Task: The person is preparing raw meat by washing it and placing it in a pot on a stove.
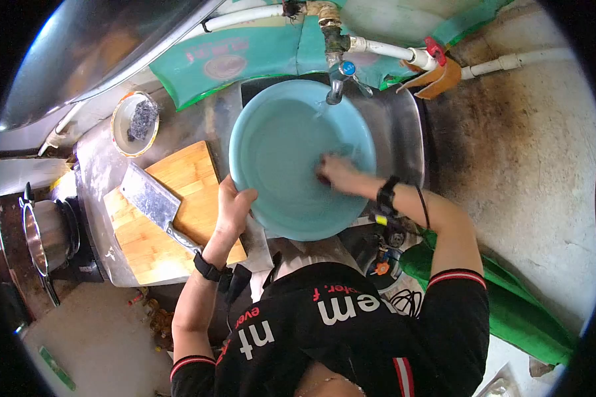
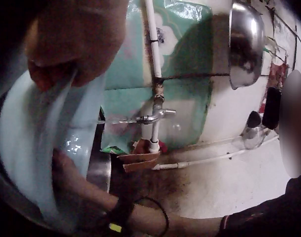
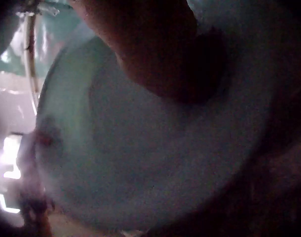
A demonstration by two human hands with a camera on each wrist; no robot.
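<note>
A large light-blue plastic basin (image 1: 237,135) sits under the tap (image 1: 336,89), and water runs from the spout into it. At the basin's left side my left hand (image 1: 232,206) grips the rim, thumb over the edge, as the left wrist view also shows. My right hand (image 1: 343,175) is down inside the basin, toward its right side, and blurred. Something dark shows at the right fingertips; I cannot tell whether it is a held thing or shadow. In the right wrist view the right hand (image 3: 145,44) is dim, its fingertips in darkness.
A wooden cutting board (image 1: 139,248) lies left of the basin with a cleaver (image 1: 150,197) on it. Behind the board stands a bowl (image 1: 120,126) with a dark scouring pad (image 1: 144,119). A metal pot (image 1: 49,231) stands at far left. White pipes (image 1: 384,49) run along the wall.
</note>
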